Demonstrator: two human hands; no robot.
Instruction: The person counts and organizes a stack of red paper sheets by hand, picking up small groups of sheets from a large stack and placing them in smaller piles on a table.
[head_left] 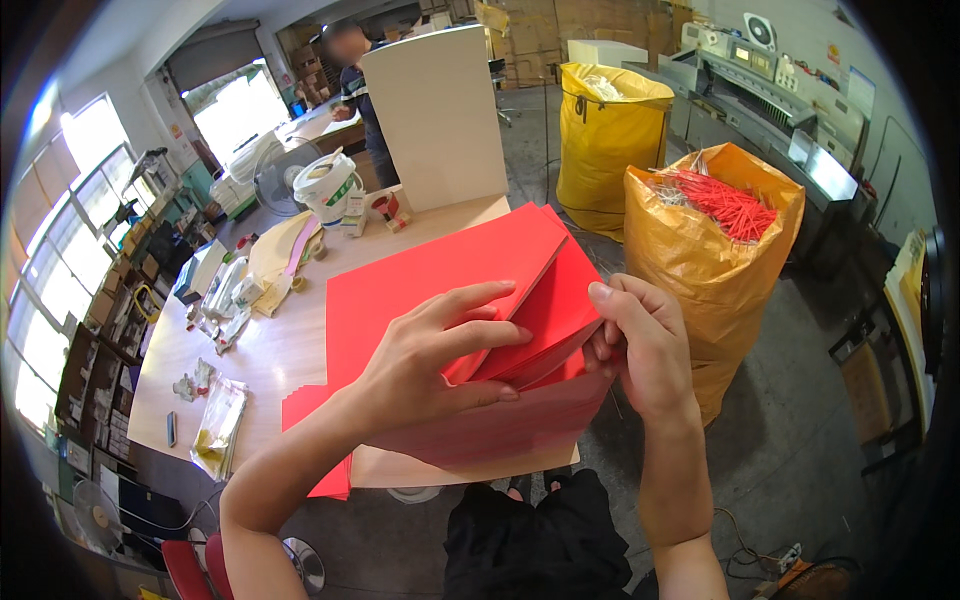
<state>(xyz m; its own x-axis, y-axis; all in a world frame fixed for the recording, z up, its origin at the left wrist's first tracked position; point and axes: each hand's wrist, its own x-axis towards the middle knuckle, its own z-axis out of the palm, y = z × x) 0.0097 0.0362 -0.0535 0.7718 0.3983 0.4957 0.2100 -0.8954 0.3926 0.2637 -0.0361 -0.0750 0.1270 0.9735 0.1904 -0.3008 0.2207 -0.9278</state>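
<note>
A tall stack of red paper sheets (430, 265) stands on the wooden table in front of me, its near side showing many layered edges. Several top sheets are lifted apart at the right corner, leaving a gap over the red sheets (562, 300) beneath. My left hand (435, 350) lies across the near edge of the lifted sheets, its fingers spread and stretched out. At the right corner, my right hand (645, 345) pinches red sheets between thumb and curled fingers. How many sheets it grips is hidden. More red sheets (305, 405) lie at the stack's left.
On the table (270, 345) are a white bucket (325, 190), tape rolls, a plastic packet (218, 428) and papers. A pale upright board (438, 120) stands at the far edge. Two yellow sacks, one with red paper strips (725, 205), stand right. A person (375, 110) is behind the board.
</note>
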